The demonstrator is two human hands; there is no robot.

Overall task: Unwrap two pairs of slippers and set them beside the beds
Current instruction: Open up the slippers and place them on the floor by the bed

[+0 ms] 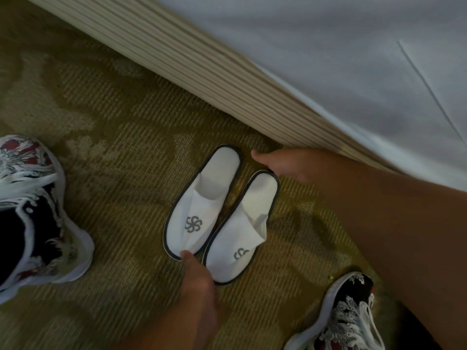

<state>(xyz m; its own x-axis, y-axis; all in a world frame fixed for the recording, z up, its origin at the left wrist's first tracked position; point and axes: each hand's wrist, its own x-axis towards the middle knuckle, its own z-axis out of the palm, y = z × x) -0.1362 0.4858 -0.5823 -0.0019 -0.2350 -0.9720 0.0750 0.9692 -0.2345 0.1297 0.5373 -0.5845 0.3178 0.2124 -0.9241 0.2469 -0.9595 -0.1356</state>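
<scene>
Two white slippers with dark trim and a grey swirl logo lie flat, side by side on the carpet next to the bed [353, 59]. The left slipper [204, 200] sits slightly farther from me than the right slipper [242, 228]. Both have their toes toward me and no wrapping shows on them. My left hand [198, 276] comes in from the bottom and one fingertip touches the left slipper's toe, between the two toes. My right hand [280, 164] rests at the right slipper's heel with its thumb spread toward the bed skirt. Its other fingers are hidden.
The striped beige bed skirt [202, 72] runs diagonally just beyond the slippers, under white bedding. Olive patterned carpet [113, 147] covers the floor. My patterned shoes stand at the left [38, 223] and the bottom right [348, 317].
</scene>
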